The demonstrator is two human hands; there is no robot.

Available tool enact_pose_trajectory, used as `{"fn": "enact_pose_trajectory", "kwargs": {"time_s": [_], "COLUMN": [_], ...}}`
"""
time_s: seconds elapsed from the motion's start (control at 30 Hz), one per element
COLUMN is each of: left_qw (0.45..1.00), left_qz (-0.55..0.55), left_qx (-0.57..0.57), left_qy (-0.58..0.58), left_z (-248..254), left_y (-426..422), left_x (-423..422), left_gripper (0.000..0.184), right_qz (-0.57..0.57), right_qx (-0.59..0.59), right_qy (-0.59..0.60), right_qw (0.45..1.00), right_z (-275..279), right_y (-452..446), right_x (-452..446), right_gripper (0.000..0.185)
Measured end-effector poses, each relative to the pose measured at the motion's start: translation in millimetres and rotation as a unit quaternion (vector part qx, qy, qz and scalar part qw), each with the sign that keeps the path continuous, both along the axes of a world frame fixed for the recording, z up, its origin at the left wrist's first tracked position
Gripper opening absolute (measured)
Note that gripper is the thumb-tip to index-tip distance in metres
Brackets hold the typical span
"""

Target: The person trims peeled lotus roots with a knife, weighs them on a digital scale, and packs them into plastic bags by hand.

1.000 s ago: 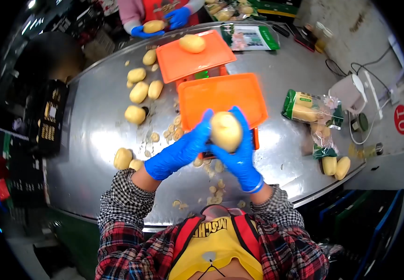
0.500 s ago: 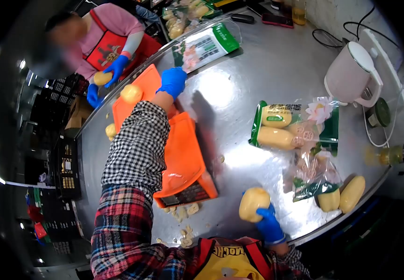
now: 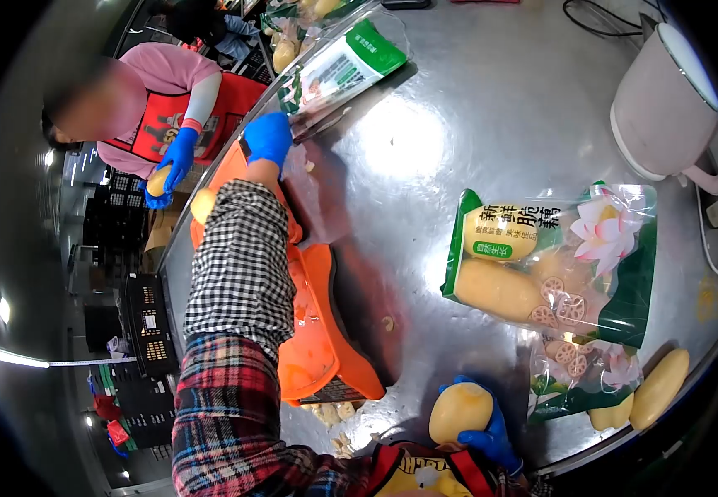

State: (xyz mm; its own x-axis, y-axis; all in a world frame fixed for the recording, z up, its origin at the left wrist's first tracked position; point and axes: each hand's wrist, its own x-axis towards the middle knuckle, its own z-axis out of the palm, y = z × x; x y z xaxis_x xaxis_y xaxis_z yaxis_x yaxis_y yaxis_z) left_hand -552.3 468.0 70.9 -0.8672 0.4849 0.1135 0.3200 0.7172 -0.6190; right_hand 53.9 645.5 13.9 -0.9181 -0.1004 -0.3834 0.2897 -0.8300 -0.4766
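In the head view, my right hand [image 3: 495, 439], in a blue glove, cups a peeled, pale lotus root piece [image 3: 461, 412] near the table's front edge. My left hand [image 3: 268, 139], also blue-gloved, reaches to the far end of an orange tray-like holder [image 3: 317, 340]. Its fingers are curled, and what they grip is hidden. Just beyond lies a flat green-and-white printed bag [image 3: 346, 70]. Another lotus root piece [image 3: 203, 205] shows beside my left forearm, partly covered by the sleeve.
Filled lotus root packs [image 3: 500, 286] lie right of centre, with loose lotus roots [image 3: 661, 388] at the right edge. A kettle [image 3: 665, 103] stands at the back right. Scraps [image 3: 334, 412] litter the front. Across the table a co-worker [image 3: 181, 124] holds a lotus root.
The view has shifted, bringing the packs and kettle nearer. My left hand has moved left relative to the flat bag. My right hand still holds the lotus root, now turned more upright.
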Motion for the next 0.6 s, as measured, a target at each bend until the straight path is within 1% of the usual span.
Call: {"fn": "enact_pose_trajectory", "kwargs": {"time_s": [0.07, 0.17, 0.23, 0.27, 0.3, 0.4, 0.43, 0.47, 0.53, 0.6], "left_qw": [0.998, 0.995, 0.998, 0.999, 0.996, 0.963, 0.952, 0.961, 0.925, 0.844], "left_qz": [0.005, -0.017, -0.01, -0.007, 0.016, 0.006, -0.008, -0.099, -0.137, -0.173], "left_qx": [0.035, 0.056, 0.053, 0.05, 0.081, 0.255, 0.288, 0.243, 0.303, 0.366], "left_qy": [0.051, 0.083, 0.017, -0.018, -0.045, -0.083, -0.104, -0.09, -0.186, -0.352], "left_z": [34.3, 74.2, 89.7, 95.4, 108.7, 131.6, 150.8, 166.7, 200.1, 227.9], "left_y": [9.2, 9.9, 10.9, 10.6, 17.4, 0.2, 8.1, 11.3, 28.7, 41.6], "left_x": [0.0, -1.8, 5.1, 10.4, 24.6, 13.5, 31.2, 54.5, 119.4, 203.7], "left_gripper": [0.012, 0.013, 0.017, 0.019, 0.028, 0.031, 0.03, 0.026, 0.019, 0.018], "right_qz": [-0.001, -0.011, -0.016, -0.018, -0.022, -0.038, -0.046, -0.055, -0.067, -0.085], "right_qx": [0.0, 0.019, 0.044, 0.037, 0.031, 0.027, 0.023, 0.02, 0.02, 0.036], "right_qy": [-0.008, -0.014, -0.011, -0.011, -0.011, -0.008, -0.009, -0.009, 0.02, 0.055], "right_qw": [1.0, 1.0, 0.999, 0.999, 0.999, 0.999, 0.999, 0.998, 0.997, 0.994], "right_z": [4.1, 13.6, 11.3, 12.4, 13.7, 29.4, 34.8, 38.4, 43.0, 50.6], "right_y": [1.4, -0.1, -4.7, -7.0, -8.4, -5.4, -6.0, -6.4, -7.1, -5.9], "right_x": [-2.4, -0.5, 5.2, 8.5, 10.9, 18.0, 22.6, 26.8, 34.0, 34.4], "right_gripper": [0.08, 0.079, 0.078, 0.078, 0.077, 0.077, 0.077, 0.077, 0.081, 0.083]}}
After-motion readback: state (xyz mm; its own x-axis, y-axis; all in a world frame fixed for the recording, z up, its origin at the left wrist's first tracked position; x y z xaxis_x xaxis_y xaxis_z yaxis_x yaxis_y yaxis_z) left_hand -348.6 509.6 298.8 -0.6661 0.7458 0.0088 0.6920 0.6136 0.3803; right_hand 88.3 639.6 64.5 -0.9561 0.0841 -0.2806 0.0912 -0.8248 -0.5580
